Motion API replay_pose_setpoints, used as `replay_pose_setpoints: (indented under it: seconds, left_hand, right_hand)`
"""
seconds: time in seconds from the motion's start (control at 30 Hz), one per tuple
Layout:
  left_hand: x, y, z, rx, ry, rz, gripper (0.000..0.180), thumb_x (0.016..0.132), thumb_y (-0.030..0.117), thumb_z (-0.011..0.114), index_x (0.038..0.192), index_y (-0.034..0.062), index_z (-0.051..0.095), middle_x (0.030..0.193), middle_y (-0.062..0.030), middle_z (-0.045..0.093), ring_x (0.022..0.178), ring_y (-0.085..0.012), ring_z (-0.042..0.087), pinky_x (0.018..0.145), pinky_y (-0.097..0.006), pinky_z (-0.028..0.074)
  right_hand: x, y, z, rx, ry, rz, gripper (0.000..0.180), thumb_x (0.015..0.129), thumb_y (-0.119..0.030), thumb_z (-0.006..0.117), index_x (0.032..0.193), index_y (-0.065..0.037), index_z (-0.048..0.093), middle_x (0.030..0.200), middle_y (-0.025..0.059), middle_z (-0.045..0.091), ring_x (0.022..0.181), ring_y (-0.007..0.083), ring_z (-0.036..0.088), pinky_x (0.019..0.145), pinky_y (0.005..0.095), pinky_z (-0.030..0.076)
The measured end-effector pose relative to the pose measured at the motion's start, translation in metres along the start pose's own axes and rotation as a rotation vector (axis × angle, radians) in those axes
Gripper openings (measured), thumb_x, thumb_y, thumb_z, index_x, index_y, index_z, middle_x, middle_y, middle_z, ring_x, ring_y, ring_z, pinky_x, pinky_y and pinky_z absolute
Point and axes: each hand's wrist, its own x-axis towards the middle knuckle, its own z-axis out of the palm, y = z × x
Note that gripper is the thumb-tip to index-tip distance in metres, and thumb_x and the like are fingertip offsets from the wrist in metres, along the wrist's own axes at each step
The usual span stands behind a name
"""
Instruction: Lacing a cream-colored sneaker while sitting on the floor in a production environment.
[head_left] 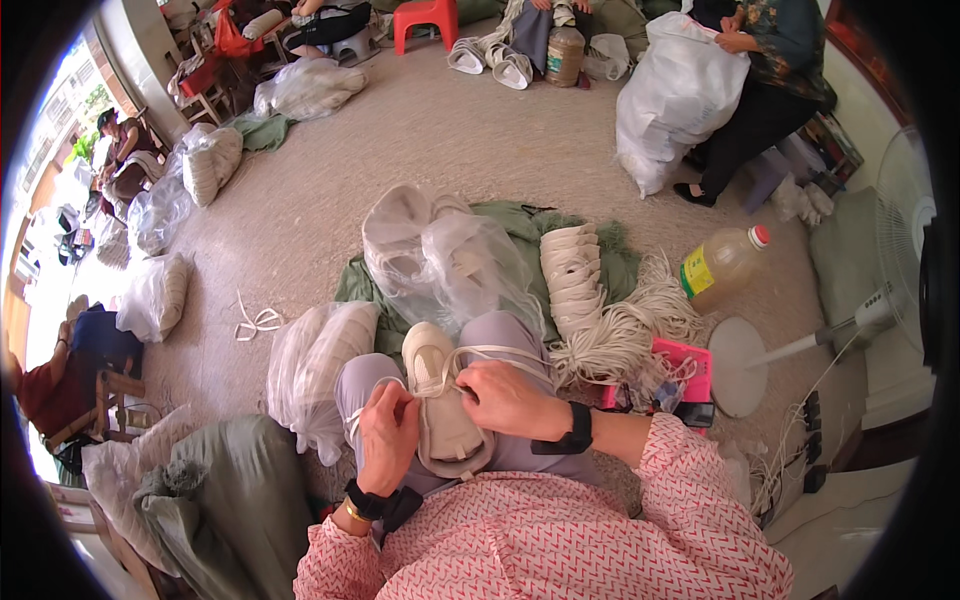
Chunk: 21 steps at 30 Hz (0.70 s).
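Note:
A cream lace-up shoe (450, 435) rests on my lap between my knees, its toe pointing away from me. My left hand (388, 432) is closed in a pinch at the shoe's left side, on a pale shoelace that shows around the fingertips. At the right edge of the lace opening, my right hand (512, 400) has its fingers pressed together on the shoelace (500, 352). That lace arcs from the shoe across my right knee. Both hands partly cover the shoe's sides, and the exact grip at the fingertips is hidden.
Ahead lie clear plastic bags (440, 250) of shoes on green cloth. Right of my knees are stacked shoe pieces (572, 275), lace bundles (610, 345), a pink basket (683, 352), a large bottle (722, 268) and a standing fan (895, 290). Other people sit or stand farther off.

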Motion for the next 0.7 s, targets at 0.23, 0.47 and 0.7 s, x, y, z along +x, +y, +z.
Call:
replay_pose_setpoints:
  seconds: [0.23,0.47,0.7]
  left_hand:
    - [-0.004,0.009,-0.006,-0.067,-0.091,-0.046,0.02,0.083,0.002,0.074,0.091,-0.0019,0.056,0.082,-0.0141,0.058,0.067,-0.0291,0.062,0.062,-0.039,0.05]
    - [-0.008,0.002,-0.005,0.114,-0.109,0.078,0.025,0.08,0.007,0.074,0.093,-0.0008,0.054,0.084,-0.0152,0.059,0.07,-0.0299,0.063,0.064,-0.041,0.051]
    - [-0.009,0.007,-0.002,0.192,-0.101,0.135,0.018,0.082,0.005,0.066,0.092,-0.0012,0.052,0.084,-0.0169,0.055,0.073,-0.0344,0.058,0.067,-0.045,0.048]
  right_hand:
    - [-0.004,-0.004,0.009,-0.082,0.065,0.011,0.015,0.085,-0.006,0.061,0.095,0.004,0.061,0.092,0.0225,0.063,0.091,0.0415,0.063,0.079,0.0496,0.049]
    - [-0.006,0.0,0.018,0.033,0.167,0.02,0.01,0.083,-0.005,0.06,0.09,0.002,0.058,0.088,0.0229,0.063,0.084,0.0427,0.062,0.074,0.0513,0.049]
    - [-0.006,0.002,0.018,-0.019,0.139,-0.066,0.014,0.085,-0.006,0.061,0.095,0.002,0.057,0.083,0.0214,0.065,0.081,0.0422,0.064,0.073,0.0509,0.051]
